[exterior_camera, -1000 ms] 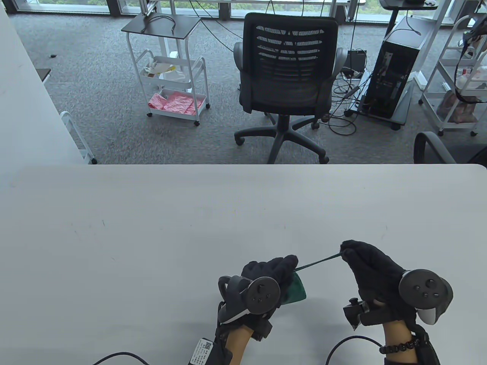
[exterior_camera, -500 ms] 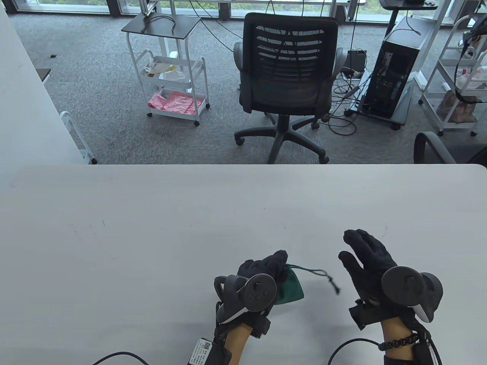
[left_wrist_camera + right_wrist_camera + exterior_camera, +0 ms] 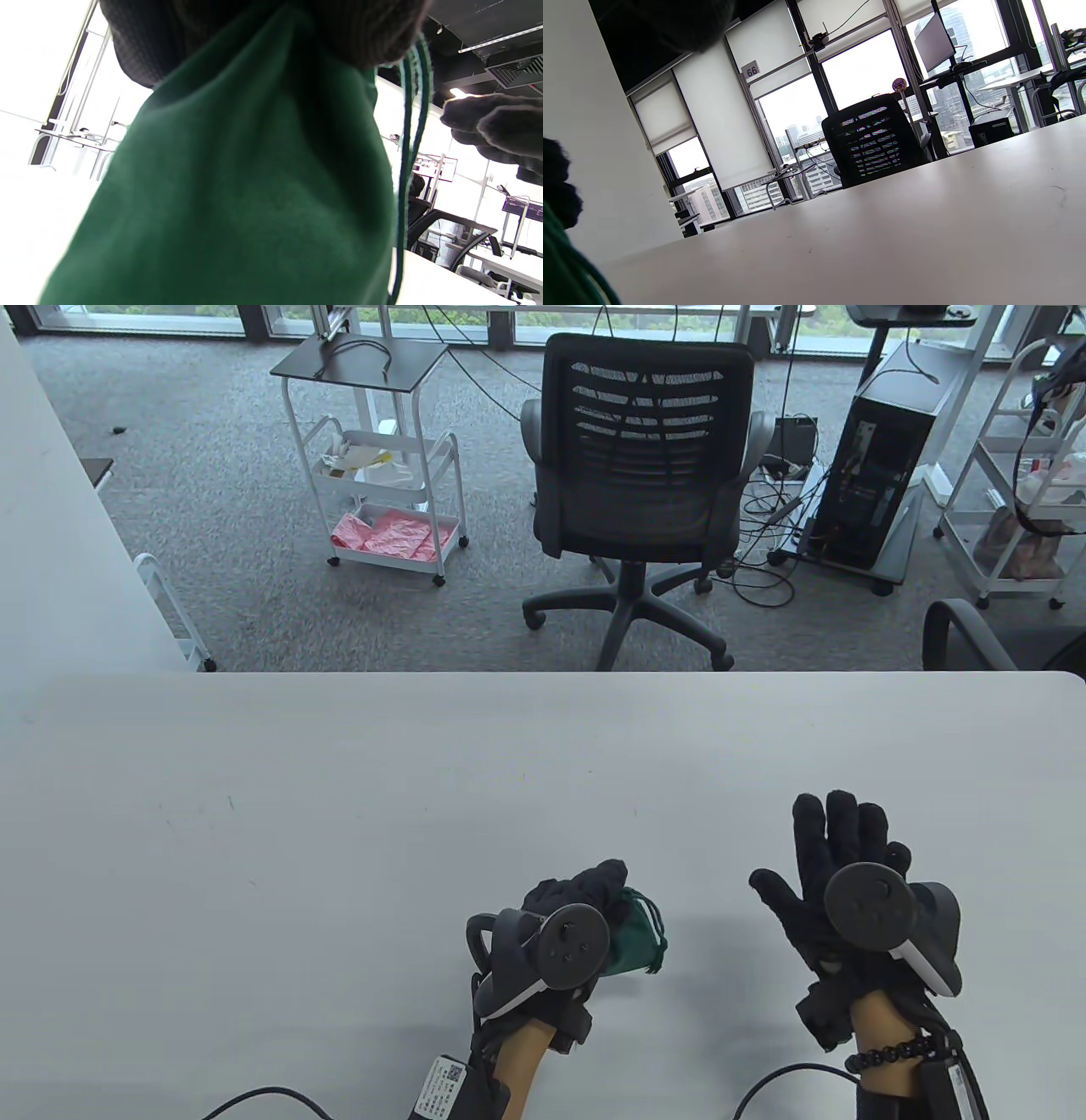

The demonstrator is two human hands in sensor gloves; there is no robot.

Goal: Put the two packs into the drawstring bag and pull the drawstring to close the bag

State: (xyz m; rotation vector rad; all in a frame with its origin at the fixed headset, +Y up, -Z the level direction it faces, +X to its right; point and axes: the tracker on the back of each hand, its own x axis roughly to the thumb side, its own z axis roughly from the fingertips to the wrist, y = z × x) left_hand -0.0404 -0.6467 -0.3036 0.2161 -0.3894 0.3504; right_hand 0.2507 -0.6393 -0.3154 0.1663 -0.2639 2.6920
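A small dark green drawstring bag (image 3: 638,943) hangs from my left hand (image 3: 585,899), whose fingers are curled round its gathered neck, near the table's front edge. In the left wrist view the bag (image 3: 237,186) fills the frame and its green cord (image 3: 409,140) dangles loose along its right side. My right hand (image 3: 836,857) is to the right of the bag, apart from it, fingers spread straight and holding nothing. No packs show outside the bag; its inside is hidden. A sliver of the green bag (image 3: 562,271) shows at the lower left of the right wrist view.
The white table (image 3: 339,831) stretches bare beyond the hands. Behind its far edge stand a black office chair (image 3: 645,466), a white cart (image 3: 373,475) and a computer tower (image 3: 887,458). Cables (image 3: 254,1103) trail from both wrists at the front edge.
My right hand let go of the taut drawstring, opened and moved away to the right. The cord fell slack and now hangs by the bag, which my left hand has lifted slightly leftwards.
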